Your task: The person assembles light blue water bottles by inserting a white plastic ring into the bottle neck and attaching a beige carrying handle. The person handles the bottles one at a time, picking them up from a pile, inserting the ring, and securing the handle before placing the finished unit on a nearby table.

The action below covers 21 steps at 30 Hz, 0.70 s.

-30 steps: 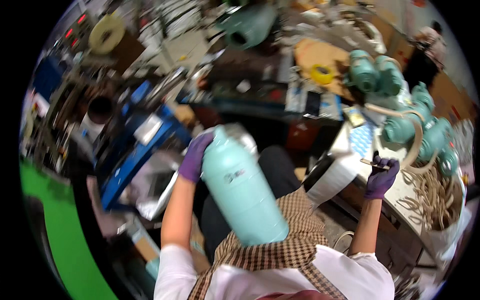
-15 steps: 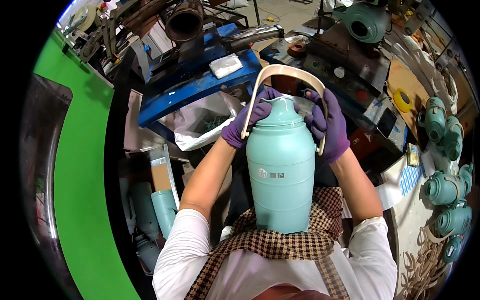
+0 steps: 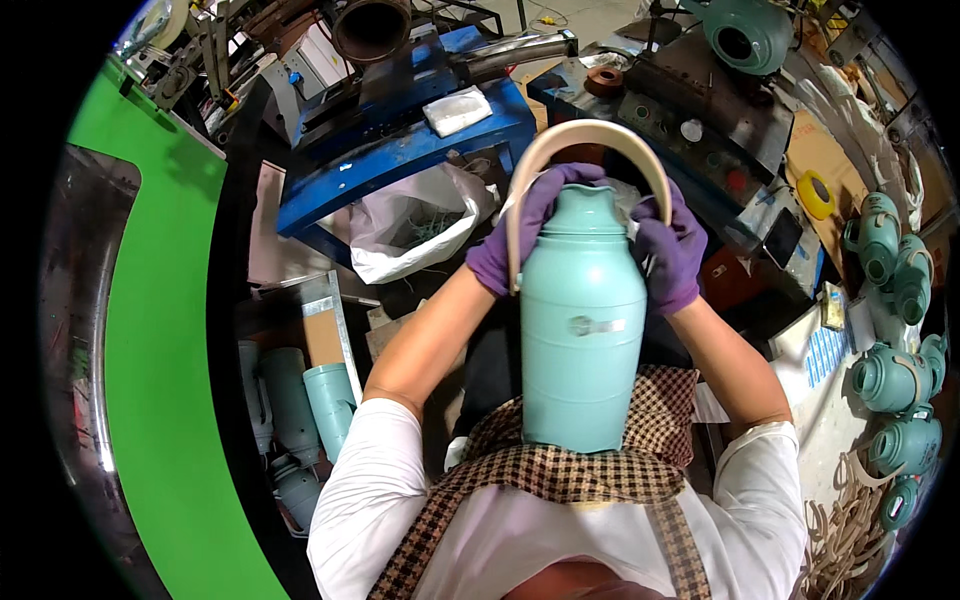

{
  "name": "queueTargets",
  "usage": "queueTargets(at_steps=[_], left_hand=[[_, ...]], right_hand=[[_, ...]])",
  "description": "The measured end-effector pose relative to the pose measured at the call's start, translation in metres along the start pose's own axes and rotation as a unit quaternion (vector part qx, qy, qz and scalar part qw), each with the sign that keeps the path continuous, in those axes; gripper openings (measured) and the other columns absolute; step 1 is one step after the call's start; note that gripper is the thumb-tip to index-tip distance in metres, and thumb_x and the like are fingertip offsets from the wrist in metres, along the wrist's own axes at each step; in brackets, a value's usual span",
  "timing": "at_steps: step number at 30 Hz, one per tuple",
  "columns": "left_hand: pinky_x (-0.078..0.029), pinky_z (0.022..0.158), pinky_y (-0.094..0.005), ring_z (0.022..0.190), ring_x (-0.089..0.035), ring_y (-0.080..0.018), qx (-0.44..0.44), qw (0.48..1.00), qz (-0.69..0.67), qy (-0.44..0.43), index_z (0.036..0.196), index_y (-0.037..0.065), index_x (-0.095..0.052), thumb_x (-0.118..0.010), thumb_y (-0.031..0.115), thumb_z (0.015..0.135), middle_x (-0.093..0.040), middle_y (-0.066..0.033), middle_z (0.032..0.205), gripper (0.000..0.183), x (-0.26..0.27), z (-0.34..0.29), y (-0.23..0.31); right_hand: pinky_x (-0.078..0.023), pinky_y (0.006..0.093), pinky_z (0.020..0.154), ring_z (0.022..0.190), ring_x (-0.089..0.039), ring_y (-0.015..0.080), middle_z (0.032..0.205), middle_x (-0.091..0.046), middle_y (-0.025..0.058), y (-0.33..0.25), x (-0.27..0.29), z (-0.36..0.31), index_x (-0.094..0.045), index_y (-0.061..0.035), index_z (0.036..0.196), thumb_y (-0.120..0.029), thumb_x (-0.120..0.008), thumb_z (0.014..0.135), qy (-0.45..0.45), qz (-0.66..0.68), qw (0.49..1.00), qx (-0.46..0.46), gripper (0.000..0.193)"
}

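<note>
Both raised, left hand (image 3: 525, 230) and right hand (image 3: 668, 250), each grip clenched on beige handle (image 3: 585, 135), flanking teal flask (image 3: 582, 330) neck

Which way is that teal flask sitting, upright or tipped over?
Upright: the teal flask stands on the person's lap, spout end up, both gloved hands at its neck.

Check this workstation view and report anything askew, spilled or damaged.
Nothing looks damaged or spilled. The teal flask stands upright on the person's lap, left hand and right hand at its neck, holding the cream handle arched over its top. The surroundings are cluttered, including an open white bag.
</note>
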<state>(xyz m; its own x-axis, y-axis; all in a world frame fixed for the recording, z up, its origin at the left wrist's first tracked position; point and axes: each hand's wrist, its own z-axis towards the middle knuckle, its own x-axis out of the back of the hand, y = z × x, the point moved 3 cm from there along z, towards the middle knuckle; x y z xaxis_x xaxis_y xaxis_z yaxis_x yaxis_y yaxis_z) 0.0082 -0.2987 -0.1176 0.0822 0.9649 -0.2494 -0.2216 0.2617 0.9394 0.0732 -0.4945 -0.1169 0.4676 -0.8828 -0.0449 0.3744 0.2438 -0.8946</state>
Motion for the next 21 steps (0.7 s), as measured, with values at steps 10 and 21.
queueTargets(at_steps=[10,21], left_hand=[[-0.051,0.105,-0.0423,0.127,-0.058,-0.0263,0.008,0.998,-0.011,-0.060,0.139,-0.002,-0.052,-0.044,0.055,0.103,-0.055,-0.0173,0.141,0.067,-0.028,0.004,0.025],[-0.037,0.114,-0.0389,0.137,-0.049,-0.0279,-0.075,0.987,-0.128,-0.070,0.141,-0.003,-0.052,-0.061,0.051,0.090,-0.049,-0.0197,0.150,0.075,-0.023,-0.016,0.008]], right_hand=[[-0.028,0.0477,0.107,0.101,-0.056,0.0205,0.094,-0.066,-0.0016,-0.076,-0.009,-0.026,-0.073,-0.0224,0.086,-0.049,-0.081,0.061,-0.227,-0.215,0.848,0.428,0.037],[-0.030,0.0393,0.120,0.138,-0.047,0.0273,0.149,-0.050,0.0155,0.042,0.010,0.008,-0.052,0.0018,0.140,-0.031,-0.056,0.083,-0.118,0.340,0.929,-0.089,0.066]])
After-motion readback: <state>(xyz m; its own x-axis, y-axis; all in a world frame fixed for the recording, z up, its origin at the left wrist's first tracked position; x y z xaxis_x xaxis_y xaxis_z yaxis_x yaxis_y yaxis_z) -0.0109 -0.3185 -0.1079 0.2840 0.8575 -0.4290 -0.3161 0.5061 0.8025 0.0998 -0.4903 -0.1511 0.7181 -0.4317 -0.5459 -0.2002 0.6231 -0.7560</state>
